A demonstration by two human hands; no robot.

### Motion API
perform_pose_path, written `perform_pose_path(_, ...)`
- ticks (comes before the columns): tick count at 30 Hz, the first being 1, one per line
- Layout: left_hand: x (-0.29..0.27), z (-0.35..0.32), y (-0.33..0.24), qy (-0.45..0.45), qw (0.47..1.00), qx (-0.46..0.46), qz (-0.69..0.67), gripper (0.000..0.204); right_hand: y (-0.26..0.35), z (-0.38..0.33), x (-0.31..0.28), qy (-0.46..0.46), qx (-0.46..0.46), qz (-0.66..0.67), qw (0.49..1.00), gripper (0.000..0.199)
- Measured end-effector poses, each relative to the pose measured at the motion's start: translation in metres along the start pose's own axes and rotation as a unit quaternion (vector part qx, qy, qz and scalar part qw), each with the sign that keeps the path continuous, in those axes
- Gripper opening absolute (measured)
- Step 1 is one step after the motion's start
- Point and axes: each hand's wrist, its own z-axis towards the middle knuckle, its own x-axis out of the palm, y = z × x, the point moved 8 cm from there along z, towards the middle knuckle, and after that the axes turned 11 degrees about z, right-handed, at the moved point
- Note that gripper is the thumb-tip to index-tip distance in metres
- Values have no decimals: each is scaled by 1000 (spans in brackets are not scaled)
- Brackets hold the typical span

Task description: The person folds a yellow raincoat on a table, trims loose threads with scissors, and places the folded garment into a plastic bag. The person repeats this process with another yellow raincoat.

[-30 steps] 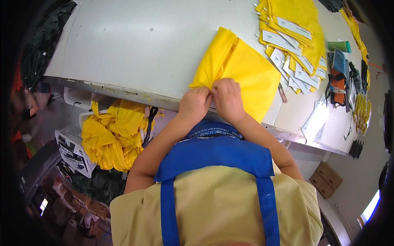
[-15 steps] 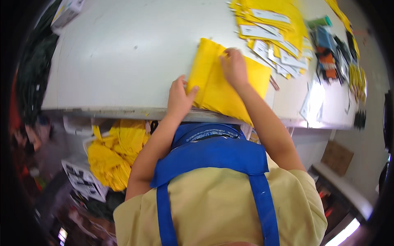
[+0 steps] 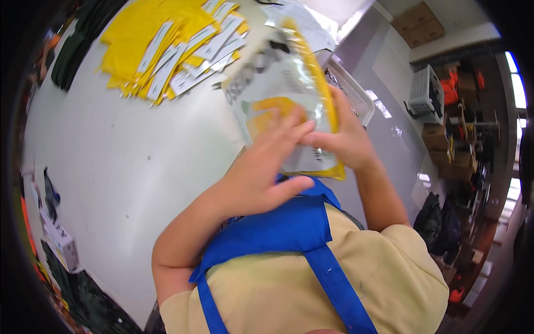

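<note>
A flat packet (image 3: 303,78), yellow fabric behind a white printed card under clear shiny plastic, is tilted up in front of me at the table's near edge. My right hand (image 3: 350,136) grips its right side, thumb across the front and fingers behind the edge. Against the packet's lower front lies my left hand (image 3: 258,164), fingers stretched out and thumb apart, slightly blurred. Farther left on the white table (image 3: 119,147), a pile of folded yellow pieces (image 3: 158,28) carries several white cards (image 3: 164,69).
Loose papers (image 3: 303,25) lie at the table's far end. A pale bin (image 3: 364,106) sits just right of the packet. Cartons (image 3: 418,25) and a white crate (image 3: 425,97) stand farther right. Dark cloth (image 3: 69,64) and a small white box (image 3: 61,245) are at the left.
My view has swung to the right. Both hands were at a folded yellow piece lying on the table; now a plastic-covered yellow packet is raised in my right hand, my left hand laid on it.
</note>
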Motion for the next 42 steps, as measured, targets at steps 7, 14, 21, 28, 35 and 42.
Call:
perform_pose_path(7, 98, 116, -18, 185, 968, 26, -169, 63, -81, -71, -258, -218, 0, 287, 933, 59)
perform_pose_path(14, 171, 130, 67, 150, 936, -212, -238, 56, -345, -92, -480, -355, 311, 71, 879, 66)
perform_pose_path(21, 241, -39, 171, -1, 878, -478, -10, 50, -434, -71, -384, -63, 484, -51, 871, 61)
perform_pose_path(28, 370, -269, 160, -153, 697, -700, -33, 48, -415, -10, -202, 279, 369, -153, 873, 50)
perform_pose_path(35, 545, -438, 123, -340, 464, -813, -96, 76, -386, -43, -93, 432, 314, -333, 777, 43)
perform_pose_path(42, 656, -697, 133, -528, 132, -828, -132, 104, -381, -111, 55, 482, 364, -408, 685, 30)
